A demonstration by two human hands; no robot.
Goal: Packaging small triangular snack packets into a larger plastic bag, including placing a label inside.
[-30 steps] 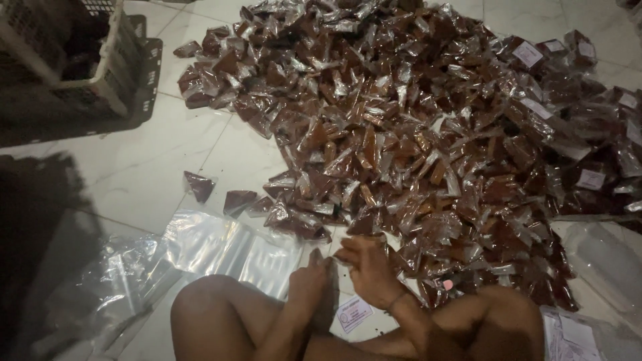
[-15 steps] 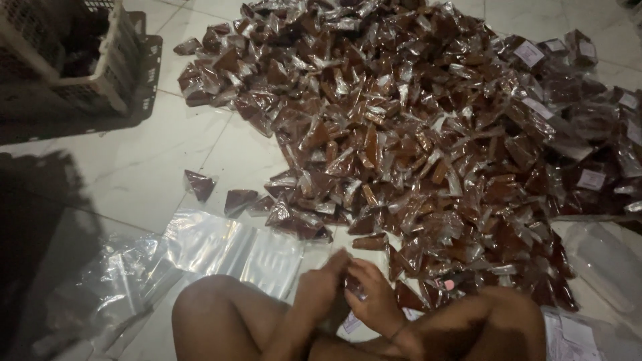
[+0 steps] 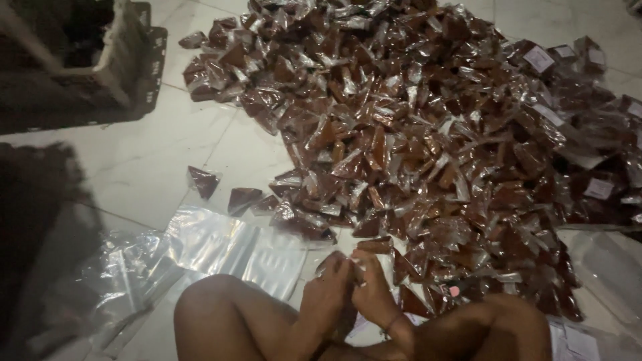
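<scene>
Both hands meet low centre: left hand (image 3: 326, 299) & right hand (image 3: 372, 294) pinch one small packet (image 3: 348, 264), fingertips pressed together. Prob. light, soft, slick film; grip its edge.

Both hands, left (image 3: 326, 299) and right (image 3: 372, 294), meet over a small packet (image 3: 332, 262) near the heap of brown packets (image 3: 428, 147); clear bags (image 3: 234, 247) lie left.

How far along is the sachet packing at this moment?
Done: cannot tell; no filled bag shows. In hand: left hand and right hand meet above the knees, fingers together on something small. Left: the big heap of brown sachets and the clear empty bags on the floor.
</scene>
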